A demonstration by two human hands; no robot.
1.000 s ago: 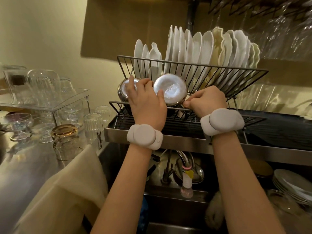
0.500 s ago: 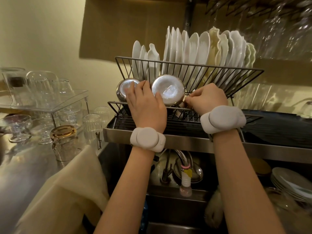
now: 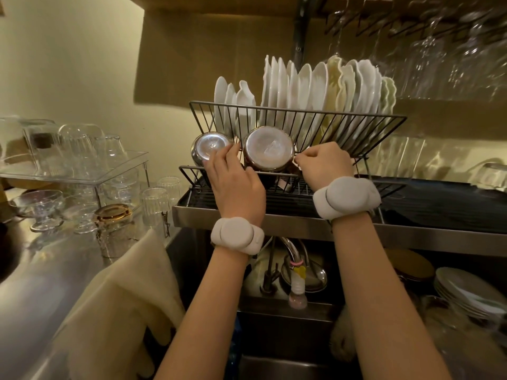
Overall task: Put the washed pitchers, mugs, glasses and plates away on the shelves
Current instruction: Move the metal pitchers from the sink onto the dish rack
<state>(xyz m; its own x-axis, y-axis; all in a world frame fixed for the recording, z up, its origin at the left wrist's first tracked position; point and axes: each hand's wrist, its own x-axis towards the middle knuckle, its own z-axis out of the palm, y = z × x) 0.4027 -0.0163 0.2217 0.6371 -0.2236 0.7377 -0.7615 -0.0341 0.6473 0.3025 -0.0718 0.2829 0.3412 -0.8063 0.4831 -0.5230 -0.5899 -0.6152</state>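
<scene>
Warm, yellowish light fills the room, dim overall, with the wall on the left brightest. The round metal bottoms of the two mugs (image 3: 268, 148) throw back a milky glare. Hanging glasses (image 3: 439, 50) at the upper right smear into blur. Below the rack the sink (image 3: 285, 325) lies in deep shadow. Straight lines bow toward the edges.

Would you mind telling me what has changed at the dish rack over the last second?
The left hand slid slightly left, its fingertips now resting on the smaller metal pitcher rather than between the two. The right hand stays curled beside the larger metal pitcher. Both pitchers, the white plates and the rack are unmoved.
</scene>
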